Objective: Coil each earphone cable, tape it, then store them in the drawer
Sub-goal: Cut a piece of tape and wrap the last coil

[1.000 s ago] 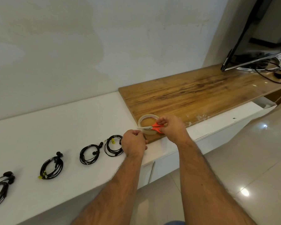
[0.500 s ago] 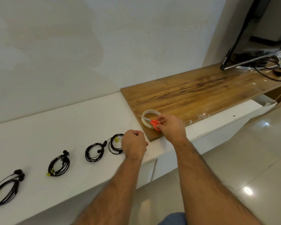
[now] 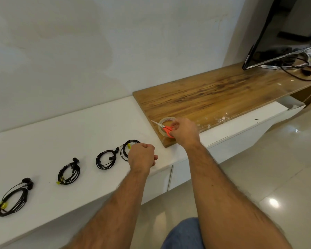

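Note:
Several coiled black earphones lie in a row on the white counter [image 3: 65, 133]: one at far left [image 3: 13, 202], one [image 3: 69, 174], one [image 3: 104, 167], and the rightmost [image 3: 125, 148], partly hidden by my left hand [image 3: 142, 157]. That hand is curled, thumb pinched against forefinger on a clear tape strip too faint to make out. My right hand [image 3: 185, 131] holds the orange-handled scissors [image 3: 167, 129] over the clear tape roll [image 3: 166, 119], which sits at the wooden board's near corner. Each coil carries a yellow tag.
The wooden board [image 3: 214, 97] runs right toward a TV [image 3: 276, 33] with loose cables. Scraps of clear tape lie on its front edge [image 3: 221, 119]. White drawer fronts [image 3: 180, 175] sit below the counter; a white compartment [image 3: 293, 105] stands open at far right. Tiled floor lies below.
My left hand pulled away from the tape roll toward the rightmost coil. My right hand lowered the scissors onto the roll, blades now pointing left and back.

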{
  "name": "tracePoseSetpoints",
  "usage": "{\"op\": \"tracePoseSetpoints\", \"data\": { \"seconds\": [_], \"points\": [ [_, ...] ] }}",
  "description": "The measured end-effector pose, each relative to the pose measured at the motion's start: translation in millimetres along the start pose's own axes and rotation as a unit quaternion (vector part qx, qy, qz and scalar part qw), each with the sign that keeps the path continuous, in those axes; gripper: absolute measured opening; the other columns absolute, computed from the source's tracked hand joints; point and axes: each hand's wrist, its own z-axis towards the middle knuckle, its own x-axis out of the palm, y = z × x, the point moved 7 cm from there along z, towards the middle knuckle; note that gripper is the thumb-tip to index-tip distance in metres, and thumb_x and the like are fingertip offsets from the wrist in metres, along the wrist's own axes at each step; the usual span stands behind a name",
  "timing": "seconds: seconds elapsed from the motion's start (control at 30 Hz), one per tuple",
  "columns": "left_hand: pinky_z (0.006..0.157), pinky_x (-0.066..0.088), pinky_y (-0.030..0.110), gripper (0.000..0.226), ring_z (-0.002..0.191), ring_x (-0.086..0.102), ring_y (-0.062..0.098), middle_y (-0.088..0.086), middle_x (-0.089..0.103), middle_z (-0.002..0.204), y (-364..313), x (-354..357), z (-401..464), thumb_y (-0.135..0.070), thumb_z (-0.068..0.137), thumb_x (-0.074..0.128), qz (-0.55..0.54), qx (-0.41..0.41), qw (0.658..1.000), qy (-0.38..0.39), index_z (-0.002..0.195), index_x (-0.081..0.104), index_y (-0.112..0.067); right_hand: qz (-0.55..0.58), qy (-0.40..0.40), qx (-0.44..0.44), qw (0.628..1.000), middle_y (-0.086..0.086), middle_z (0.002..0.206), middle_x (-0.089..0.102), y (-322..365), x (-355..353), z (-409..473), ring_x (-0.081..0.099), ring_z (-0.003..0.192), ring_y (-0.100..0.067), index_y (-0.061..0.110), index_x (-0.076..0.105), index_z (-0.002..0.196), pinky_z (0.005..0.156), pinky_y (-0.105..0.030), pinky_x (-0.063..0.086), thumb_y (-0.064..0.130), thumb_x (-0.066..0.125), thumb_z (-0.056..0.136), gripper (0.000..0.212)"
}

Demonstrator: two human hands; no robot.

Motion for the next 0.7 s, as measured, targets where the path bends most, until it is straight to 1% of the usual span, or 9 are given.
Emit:
{"op": "tracePoseSetpoints", "data": {
  "seconds": [0.1,0.13,0.23,0.3,0.37,0.43,0.53,0.6,0.7],
  "points": [
    [0.037,0.04,0.018,0.013,0.051,0.06,0.009,0.006,0.065,0.077,3.8,-2.4,1.4,-0.007,0.088,0.054,-0.045,-0.029,0.999,0.005,0.091,0.065,-0.002,0.07,0.021,-0.005,0.997,0.002,0.094,0.066,1.4,-3.5,0.0,0.061,0.088,-0.014,0.021,0.067,0.108,0.07,-0.028,0.052,0.021,0.076,0.083,0.027],
    [0.037,0.039,0.017,0.012,0.052,0.059,0.01,0.007,0.064,0.077,4.5,-3.1,0.7,-0.007,0.088,0.054,-0.06,-0.04,0.997,0.01,0.09,0.064,-0.001,0.119,0.036,-0.001,0.992,-0.001,0.094,0.066,0.8,-5.3,-0.9,0.061,0.084,-0.016,0.021,0.066,0.109,0.067,-0.029,0.051,0.018,0.073,0.085,0.024],
    [0.036,0.038,0.016,0.013,0.051,0.054,0.01,0.006,0.06,0.069,4.4,-2.3,-0.8,-0.006,0.088,0.055,-0.104,-0.075,0.991,0.033,0.078,0.062,-0.003,0.298,0.135,0.027,0.944,-0.009,0.087,0.067,-8.2,-6.7,-13.4,0.055,0.058,-0.013,0.016,0.064,0.114,0.06,-0.034,0.056,0.006,0.06,0.092,0.024],
    [0.035,0.037,0.015,0.015,0.049,0.051,0.009,0.006,0.06,0.065,3.9,-1.5,-0.7,-0.006,0.089,0.057,-0.132,-0.103,0.985,0.045,0.075,0.061,-0.004,0.349,0.227,0.038,0.908,-0.005,0.081,0.065,-16.7,-2.0,-29.4,0.052,0.053,-0.01,0.015,0.065,0.107,0.063,-0.035,0.059,0.006,0.06,0.092,0.018],
    [0.034,0.037,0.013,0.012,0.047,0.05,0.007,0.005,0.061,0.066,3.1,-1.1,-1.0,-0.007,0.089,0.059,-0.155,-0.133,0.977,0.057,0.077,0.061,-0.005,0.364,0.311,0.057,0.876,-0.002,0.077,0.063,-28.0,6.9,-46.2,0.048,0.053,-0.009,0.012,0.065,0.107,0.068,-0.037,0.06,0.013,0.063,0.092,0.015],
    [0.033,0.036,0.012,0.011,0.046,0.049,0.005,0.005,0.062,0.069,1.4,-1.6,-1.5,-0.008,0.09,0.059,-0.161,-0.151,0.973,0.067,0.079,0.06,-0.006,0.371,0.372,0.08,0.847,-0.003,0.078,0.062,-38.7,14.8,-58.6,0.046,0.053,-0.008,0.007,0.062,0.114,0.071,-0.039,0.06,0.021,0.066,0.089,0.029],
    [0.034,0.036,0.012,0.012,0.041,0.049,0.003,0.005,0.063,0.074,-1.9,-2.3,-1.5,-0.009,0.091,0.058,-0.157,-0.164,0.971,0.081,0.08,0.059,-0.005,0.357,0.446,0.099,0.815,-0.006,0.083,0.064,-45.5,25.5,-71.0,0.049,0.057,-0.01,0.007,0.062,0.115,0.073,-0.042,0.059,0.038,0.07,0.081,0.047],
    [0.034,0.036,0.012,0.01,0.038,0.048,0.002,0.007,0.065,0.078,-3.0,-1.9,-0.6,-0.008,0.091,0.056,-0.158,-0.168,0.97,0.083,0.082,0.059,-0.004,0.35,0.47,0.099,0.805,-0.007,0.085,0.064,-45.6,31.0,-73.1,0.051,0.058,-0.011,0.007,0.061,0.116,0.075,-0.043,0.059,0.043,0.071,0.079,0.053],
    [0.033,0.036,0.012,0.01,0.035,0.048,0.001,0.008,0.065,0.08,-3.0,-0.6,0.3,-0.008,0.09,0.055,-0.162,-0.172,0.968,0.084,0.083,0.059,-0.004,0.341,0.476,0.098,0.805,-0.009,0.088,0.064,-43.4,37.4,-70.7,0.052,0.06,-0.012,0.006,0.061,0.118,0.079,-0.044,0.059,0.041,0.067,0.084,0.048]
  ]
}}
